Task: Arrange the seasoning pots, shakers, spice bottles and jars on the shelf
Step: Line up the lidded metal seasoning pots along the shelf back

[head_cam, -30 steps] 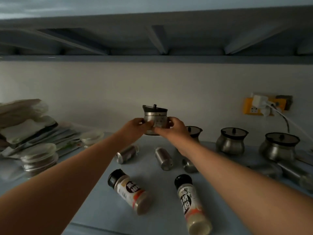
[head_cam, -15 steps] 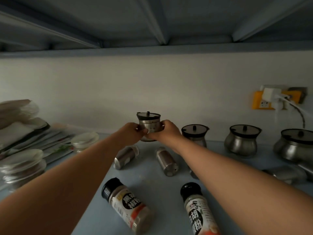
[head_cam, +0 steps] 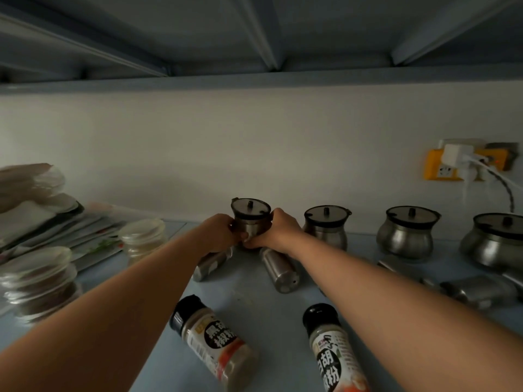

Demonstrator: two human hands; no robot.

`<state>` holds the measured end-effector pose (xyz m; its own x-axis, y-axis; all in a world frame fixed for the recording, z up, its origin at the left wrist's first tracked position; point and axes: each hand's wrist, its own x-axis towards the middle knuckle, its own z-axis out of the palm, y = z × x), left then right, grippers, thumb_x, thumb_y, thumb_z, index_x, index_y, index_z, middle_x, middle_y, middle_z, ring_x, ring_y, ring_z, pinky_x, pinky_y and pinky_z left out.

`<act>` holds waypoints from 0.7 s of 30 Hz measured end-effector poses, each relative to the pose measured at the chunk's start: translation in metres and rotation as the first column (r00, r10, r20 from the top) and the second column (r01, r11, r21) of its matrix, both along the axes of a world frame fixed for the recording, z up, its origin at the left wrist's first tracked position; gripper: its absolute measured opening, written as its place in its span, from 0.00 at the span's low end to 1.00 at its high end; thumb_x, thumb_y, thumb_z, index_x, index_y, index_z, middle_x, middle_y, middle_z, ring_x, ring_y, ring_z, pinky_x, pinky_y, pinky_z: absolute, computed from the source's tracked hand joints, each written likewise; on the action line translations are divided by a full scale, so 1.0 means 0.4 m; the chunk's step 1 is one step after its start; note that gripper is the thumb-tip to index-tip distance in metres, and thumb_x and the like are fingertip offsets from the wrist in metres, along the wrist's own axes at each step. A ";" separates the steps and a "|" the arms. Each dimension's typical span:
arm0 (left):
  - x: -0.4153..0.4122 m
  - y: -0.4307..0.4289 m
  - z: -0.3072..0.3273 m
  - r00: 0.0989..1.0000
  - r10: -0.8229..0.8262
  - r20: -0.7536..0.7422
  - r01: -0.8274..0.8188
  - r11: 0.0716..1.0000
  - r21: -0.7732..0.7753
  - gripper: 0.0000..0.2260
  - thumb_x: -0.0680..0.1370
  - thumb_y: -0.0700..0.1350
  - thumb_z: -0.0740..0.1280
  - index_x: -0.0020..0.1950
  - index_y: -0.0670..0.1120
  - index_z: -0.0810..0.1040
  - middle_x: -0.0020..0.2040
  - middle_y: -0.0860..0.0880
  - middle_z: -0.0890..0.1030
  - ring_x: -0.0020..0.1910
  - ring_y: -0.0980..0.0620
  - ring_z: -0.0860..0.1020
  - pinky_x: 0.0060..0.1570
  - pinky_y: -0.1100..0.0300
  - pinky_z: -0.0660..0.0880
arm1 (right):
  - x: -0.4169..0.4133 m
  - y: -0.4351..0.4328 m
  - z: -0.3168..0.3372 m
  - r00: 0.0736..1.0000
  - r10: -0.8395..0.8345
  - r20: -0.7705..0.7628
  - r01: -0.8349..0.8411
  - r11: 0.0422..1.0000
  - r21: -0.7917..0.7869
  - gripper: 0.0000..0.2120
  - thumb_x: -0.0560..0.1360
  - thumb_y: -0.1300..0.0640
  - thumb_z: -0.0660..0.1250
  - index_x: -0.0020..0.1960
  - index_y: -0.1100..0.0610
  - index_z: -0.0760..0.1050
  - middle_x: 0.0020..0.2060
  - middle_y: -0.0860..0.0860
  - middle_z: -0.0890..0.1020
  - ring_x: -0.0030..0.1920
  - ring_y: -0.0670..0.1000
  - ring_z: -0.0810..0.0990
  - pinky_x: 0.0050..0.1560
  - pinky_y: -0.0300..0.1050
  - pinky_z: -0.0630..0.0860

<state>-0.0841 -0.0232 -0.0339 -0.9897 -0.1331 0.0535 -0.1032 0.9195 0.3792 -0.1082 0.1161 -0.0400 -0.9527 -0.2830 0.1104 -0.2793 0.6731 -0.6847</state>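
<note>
My left hand [head_cam: 219, 232] and my right hand [head_cam: 278, 232] both grip a small steel seasoning pot [head_cam: 250, 219] with a dark lid, low at the back of the blue shelf [head_cam: 266, 312] near the wall. To its right stand three more steel pots [head_cam: 327, 227] [head_cam: 407, 232] [head_cam: 498, 241] in a row. Two steel shakers [head_cam: 280, 270] [head_cam: 210, 263] lie on their sides just below my hands. Two labelled spice bottles [head_cam: 215, 340] [head_cam: 335, 352] with black caps lie flat near the front.
Stacked clear lids [head_cam: 36, 281], a clear container [head_cam: 143, 239] and flat packets [head_cam: 42, 219] fill the left side. More steel items [head_cam: 475, 290] lie at the right. A yellow wall socket [head_cam: 441, 168] with a white plug and cable is upper right. An upper shelf [head_cam: 254, 77] hangs overhead.
Both hands have lowered the small pot from above the shelf down to the back of it, left of the pot row. The camera has tilted and come closer.
</note>
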 end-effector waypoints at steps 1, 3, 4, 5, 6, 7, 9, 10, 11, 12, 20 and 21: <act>0.001 0.001 -0.002 1.000 0.000 -0.004 0.000 1.000 0.002 0.19 0.78 0.50 0.63 0.64 0.40 0.75 0.63 0.40 0.77 0.61 0.42 0.75 0.58 0.55 0.69 | 0.008 0.001 0.004 1.000 -0.005 -0.004 0.005 1.000 0.002 0.38 0.51 0.42 0.78 0.57 0.55 0.74 0.53 0.53 0.81 0.53 0.53 0.79 0.51 0.45 0.77; 0.003 0.005 -0.002 1.000 0.003 0.014 -0.003 1.000 -0.009 0.18 0.78 0.50 0.62 0.64 0.40 0.74 0.63 0.39 0.76 0.61 0.42 0.75 0.57 0.56 0.69 | 0.027 0.011 0.012 1.000 -0.010 0.003 0.010 1.000 -0.006 0.36 0.57 0.46 0.79 0.60 0.57 0.71 0.57 0.54 0.79 0.57 0.54 0.77 0.52 0.44 0.74; 0.002 0.007 0.000 0.999 0.001 0.033 -0.001 1.000 -0.018 0.19 0.79 0.50 0.62 0.64 0.40 0.74 0.63 0.39 0.76 0.61 0.42 0.75 0.56 0.57 0.69 | 0.028 0.015 0.012 1.000 -0.008 0.014 0.009 1.000 -0.014 0.34 0.60 0.48 0.79 0.60 0.58 0.70 0.58 0.54 0.78 0.59 0.55 0.76 0.52 0.43 0.73; 0.002 0.010 0.002 0.999 -0.002 0.049 0.003 1.000 -0.025 0.19 0.79 0.50 0.61 0.65 0.40 0.73 0.63 0.39 0.76 0.61 0.42 0.74 0.55 0.57 0.68 | 0.026 0.020 0.012 1.000 -0.001 0.019 0.001 1.000 -0.020 0.32 0.61 0.49 0.79 0.60 0.59 0.70 0.59 0.55 0.77 0.59 0.55 0.76 0.53 0.44 0.72; 0.002 0.012 0.004 0.998 -0.002 0.058 0.003 1.000 -0.028 0.19 0.79 0.50 0.61 0.65 0.39 0.73 0.64 0.38 0.75 0.61 0.42 0.74 0.54 0.58 0.68 | 0.031 0.024 0.015 1.000 0.006 0.021 -0.005 1.000 -0.020 0.31 0.63 0.50 0.78 0.60 0.59 0.70 0.59 0.56 0.77 0.60 0.55 0.75 0.54 0.44 0.72; 0.002 0.014 0.005 0.998 -0.002 0.055 0.004 1.000 -0.029 0.19 0.79 0.50 0.61 0.65 0.38 0.72 0.64 0.38 0.75 0.61 0.42 0.74 0.53 0.58 0.67 | 0.037 0.027 0.020 1.000 0.015 0.021 -0.014 1.000 -0.014 0.30 0.64 0.51 0.78 0.60 0.59 0.71 0.60 0.56 0.77 0.60 0.55 0.75 0.56 0.45 0.73; 0.000 0.010 0.007 0.999 0.017 0.042 -0.016 1.000 -0.018 0.19 0.79 0.49 0.62 0.64 0.37 0.71 0.65 0.38 0.74 0.62 0.42 0.73 0.53 0.59 0.66 | 0.050 0.030 0.032 1.000 0.027 0.015 -0.027 1.000 0.002 0.29 0.66 0.51 0.76 0.61 0.60 0.72 0.61 0.57 0.77 0.61 0.56 0.75 0.58 0.46 0.73; 0.000 0.006 0.008 0.999 0.037 0.039 -0.037 0.999 -0.006 0.21 0.78 0.49 0.63 0.66 0.37 0.69 0.67 0.39 0.72 0.65 0.42 0.71 0.56 0.58 0.67 | 0.055 0.031 0.036 1.000 0.026 0.012 -0.026 1.000 0.005 0.29 0.66 0.51 0.76 0.62 0.61 0.71 0.61 0.58 0.76 0.61 0.56 0.75 0.58 0.46 0.72; 0.003 0.004 0.009 0.998 0.054 0.039 -0.055 0.998 0.011 0.25 0.78 0.50 0.63 0.70 0.37 0.65 0.70 0.39 0.69 0.68 0.42 0.69 0.61 0.57 0.66 | 0.061 0.032 0.040 1.000 0.024 0.004 -0.024 1.000 0.004 0.30 0.67 0.51 0.76 0.63 0.62 0.71 0.62 0.58 0.76 0.62 0.57 0.74 0.58 0.45 0.71; 0.009 0.001 0.011 0.997 0.063 0.046 -0.065 0.997 0.034 0.29 0.78 0.51 0.64 0.73 0.37 0.60 0.73 0.40 0.65 0.71 0.42 0.66 0.66 0.56 0.64 | 0.066 0.034 0.044 1.000 0.022 -0.004 -0.022 1.000 0.000 0.30 0.67 0.51 0.75 0.64 0.62 0.70 0.63 0.58 0.75 0.62 0.57 0.74 0.57 0.45 0.71; 0.119 -0.009 0.050 0.891 0.308 -0.333 -0.285 0.951 0.116 0.14 0.77 0.54 0.65 0.51 0.46 0.83 0.51 0.45 0.84 0.49 0.44 0.80 0.50 0.55 0.77 | 0.130 0.085 0.083 0.988 -0.016 -0.153 0.001 0.995 -0.099 0.10 0.71 0.58 0.71 0.50 0.62 0.80 0.50 0.58 0.83 0.47 0.52 0.80 0.49 0.43 0.76; 0.130 0.004 0.056 0.886 0.274 -0.375 -0.246 0.962 0.122 0.12 0.78 0.50 0.63 0.51 0.45 0.82 0.50 0.45 0.84 0.48 0.44 0.81 0.50 0.54 0.77 | 0.132 0.097 0.088 0.983 -0.030 -0.180 0.003 0.989 -0.148 0.07 0.73 0.58 0.69 0.46 0.62 0.81 0.46 0.58 0.84 0.44 0.52 0.81 0.49 0.44 0.77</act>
